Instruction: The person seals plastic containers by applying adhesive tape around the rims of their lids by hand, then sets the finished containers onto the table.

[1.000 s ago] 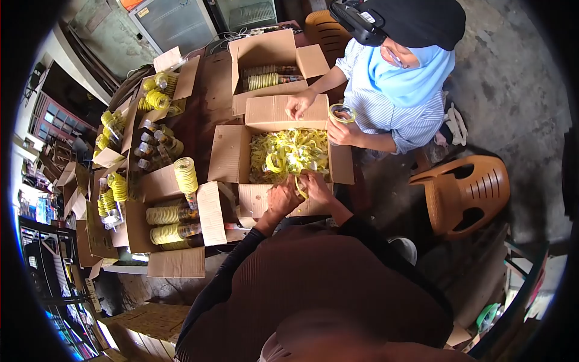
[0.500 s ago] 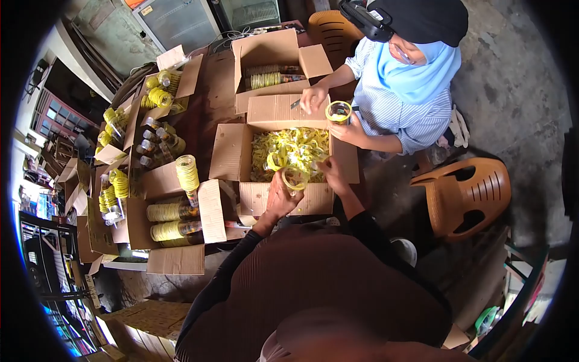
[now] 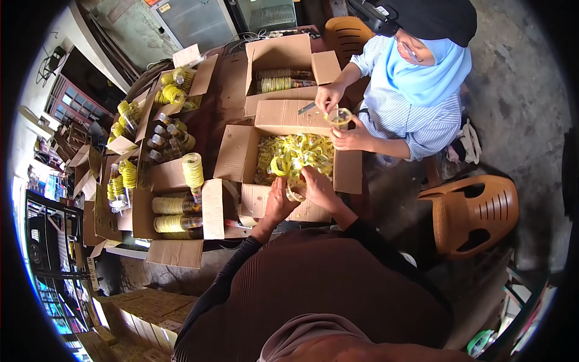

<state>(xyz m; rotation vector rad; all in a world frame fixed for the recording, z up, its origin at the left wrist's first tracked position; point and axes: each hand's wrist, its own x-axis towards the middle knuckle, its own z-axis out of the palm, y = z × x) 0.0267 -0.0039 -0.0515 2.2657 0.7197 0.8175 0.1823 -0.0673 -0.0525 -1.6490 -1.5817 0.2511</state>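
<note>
My left hand (image 3: 280, 204) is wrapped round the side of a clear plastic cup (image 3: 295, 192) with a yellowish rim, over the near flap of an open cardboard box. My right hand (image 3: 321, 189) is at the cup's right rim, its fingers closed on something I cannot make out. The box (image 3: 236, 153) is filled with yellow and pale strips (image 3: 304, 145). Another yellow-rimmed cup (image 3: 279, 165) lies on the strips, just beyond my left hand.
Across the box's right corner a co-worker (image 3: 416, 102) holds a cup (image 3: 339, 117). Boxes of stacked yellow-rimmed cups (image 3: 172, 224) stand left, and another box (image 3: 280, 54) behind. An orange chair (image 3: 470, 214) is at right.
My right hand has come from the strips to the cup in my left hand. The co-worker's free hand has moved to their cup's rim. The whole view has shifted slightly.
</note>
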